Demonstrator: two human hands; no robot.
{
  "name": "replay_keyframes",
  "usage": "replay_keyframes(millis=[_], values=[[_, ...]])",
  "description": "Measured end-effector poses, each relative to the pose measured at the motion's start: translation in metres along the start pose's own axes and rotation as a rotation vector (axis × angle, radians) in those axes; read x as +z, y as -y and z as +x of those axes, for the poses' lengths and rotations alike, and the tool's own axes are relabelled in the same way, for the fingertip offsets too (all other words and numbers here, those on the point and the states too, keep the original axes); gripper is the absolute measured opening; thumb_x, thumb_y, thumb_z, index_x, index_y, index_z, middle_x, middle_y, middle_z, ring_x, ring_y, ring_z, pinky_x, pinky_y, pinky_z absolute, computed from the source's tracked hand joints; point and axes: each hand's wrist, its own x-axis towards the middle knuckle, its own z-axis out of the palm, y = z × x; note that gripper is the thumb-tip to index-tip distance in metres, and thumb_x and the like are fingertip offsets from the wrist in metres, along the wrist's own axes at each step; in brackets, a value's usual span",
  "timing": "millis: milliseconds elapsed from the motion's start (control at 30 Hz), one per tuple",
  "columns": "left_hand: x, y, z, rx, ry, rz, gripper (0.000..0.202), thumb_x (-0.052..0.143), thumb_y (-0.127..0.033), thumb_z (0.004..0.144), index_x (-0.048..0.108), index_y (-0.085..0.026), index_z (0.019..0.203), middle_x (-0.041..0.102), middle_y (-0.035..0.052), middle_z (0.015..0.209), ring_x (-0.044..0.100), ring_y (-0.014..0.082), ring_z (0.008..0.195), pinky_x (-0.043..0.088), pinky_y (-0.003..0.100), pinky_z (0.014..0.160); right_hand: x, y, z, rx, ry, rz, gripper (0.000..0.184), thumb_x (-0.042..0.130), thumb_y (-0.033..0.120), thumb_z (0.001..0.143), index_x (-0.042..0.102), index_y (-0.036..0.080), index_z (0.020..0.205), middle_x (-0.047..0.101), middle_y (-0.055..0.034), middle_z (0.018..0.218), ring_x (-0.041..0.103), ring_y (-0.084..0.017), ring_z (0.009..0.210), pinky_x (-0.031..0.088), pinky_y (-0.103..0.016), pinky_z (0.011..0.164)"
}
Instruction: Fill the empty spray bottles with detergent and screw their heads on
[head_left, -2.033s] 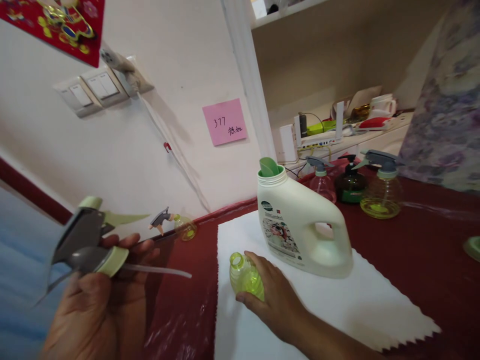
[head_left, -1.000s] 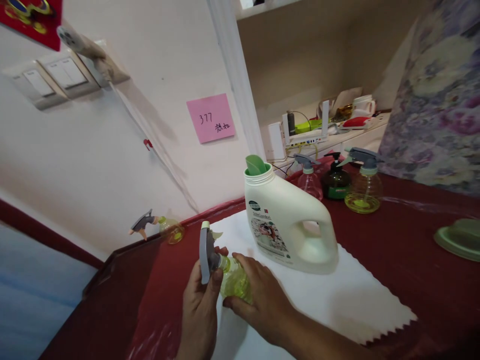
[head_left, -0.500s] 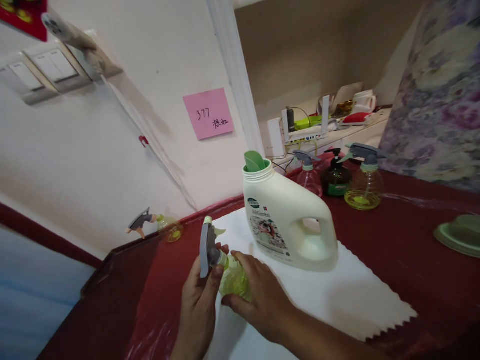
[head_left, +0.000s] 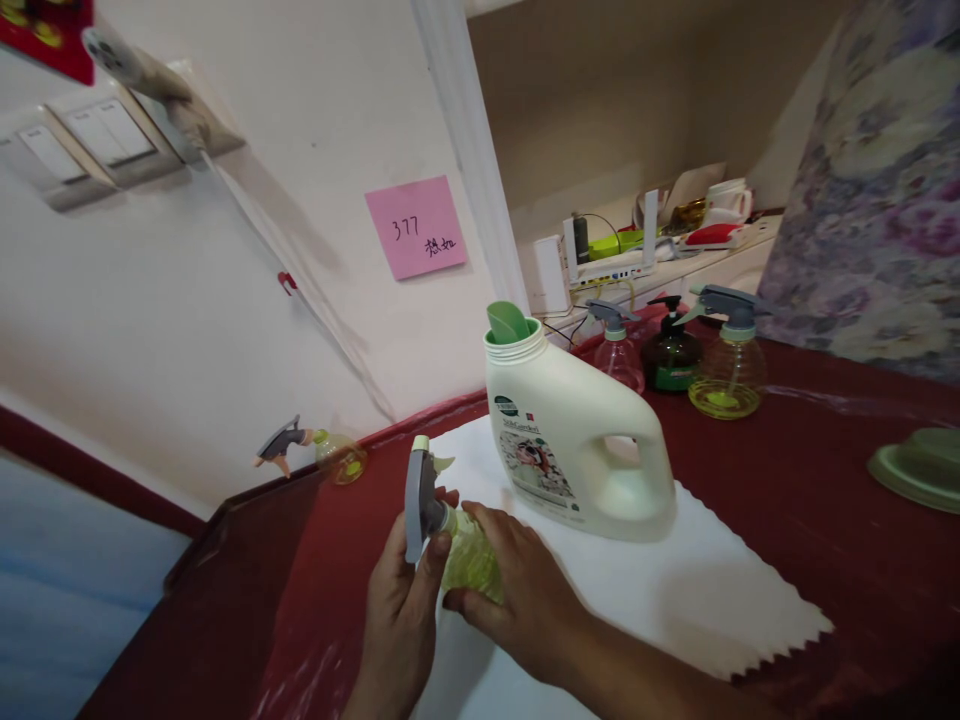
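Observation:
Both hands are closed on a small spray bottle [head_left: 471,560] of clear yellow-green plastic, tilted over the white sheet [head_left: 705,590]. My left hand [head_left: 401,610] grips it at the neck, just under the grey trigger head [head_left: 422,505]. Around the bottle's body wrap the fingers of my right hand [head_left: 529,595]; part of the body is hidden behind them. Just beyond the hands stands a large cream detergent jug [head_left: 555,410], with no cap on its mouth and a green spout [head_left: 508,322] showing there.
A yellow spray bottle [head_left: 341,458] lies near the wall at left. Behind the jug stand a pink spray bottle [head_left: 619,360], a dark pump bottle [head_left: 671,350] and another yellow spray bottle [head_left: 726,370]. A green lid-like piece [head_left: 919,470] sits at the right on the red tabletop [head_left: 817,440].
The grey trigger head has turned and shifted slightly to the right, with my left hand moving along. My right hand stays around the bottle's body.

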Motion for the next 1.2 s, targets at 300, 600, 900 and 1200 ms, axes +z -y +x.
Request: replay_keyframes(millis=[300, 600, 900, 1200], values=[[-0.003, 0.0, 0.001, -0.006, 0.022, 0.01, 0.044, 0.069, -0.051, 0.091, 0.068, -0.023, 0.125, 0.072, 0.0093, 0.125, 0.065, 0.0298, 0.119, 0.051, 0.04, 0.1, 0.002, 0.0, -0.001, 0.007, -0.003, 0.003, 0.08, 0.082, 0.028, 0.076, 0.044, 0.019, 0.146, 0.059, -0.0133, 0.143, 0.054, -0.033, 0.129, 0.042, -0.053, 0.108], [-0.003, -0.003, 0.003, 0.041, 0.019, 0.083, 0.042, 0.068, -0.052, 0.09, 0.071, -0.022, 0.119, 0.075, 0.0099, 0.117, 0.068, 0.0304, 0.111, 0.054, 0.039, 0.093, 0.0, 0.001, -0.001, -0.006, -0.006, -0.005, 0.078, 0.082, 0.029, 0.077, 0.045, 0.018, 0.145, 0.06, -0.0133, 0.142, 0.055, -0.033, 0.128, 0.043, -0.055, 0.108], [-0.004, -0.004, 0.002, 0.078, 0.028, 0.128, 0.041, 0.066, -0.051, 0.092, 0.071, -0.024, 0.122, 0.074, 0.009, 0.122, 0.064, 0.0322, 0.122, 0.053, 0.039, 0.097, 0.014, -0.012, -0.01, -0.296, -0.153, -0.095, 0.107, 0.073, 0.016, 0.082, 0.001, 0.032, 0.158, 0.046, -0.0149, 0.156, 0.046, -0.032, 0.142, 0.045, -0.058, 0.112], [-0.003, -0.006, 0.001, 0.036, 0.037, 0.054, 0.044, 0.068, -0.049, 0.091, 0.068, -0.023, 0.127, 0.07, 0.0097, 0.131, 0.061, 0.0312, 0.126, 0.046, 0.043, 0.108, 0.013, -0.004, -0.007, -0.382, -0.174, -0.127, 0.102, 0.071, 0.006, 0.079, 0.013, 0.034, 0.157, 0.045, -0.0125, 0.155, 0.046, -0.03, 0.141, 0.047, -0.055, 0.112]])
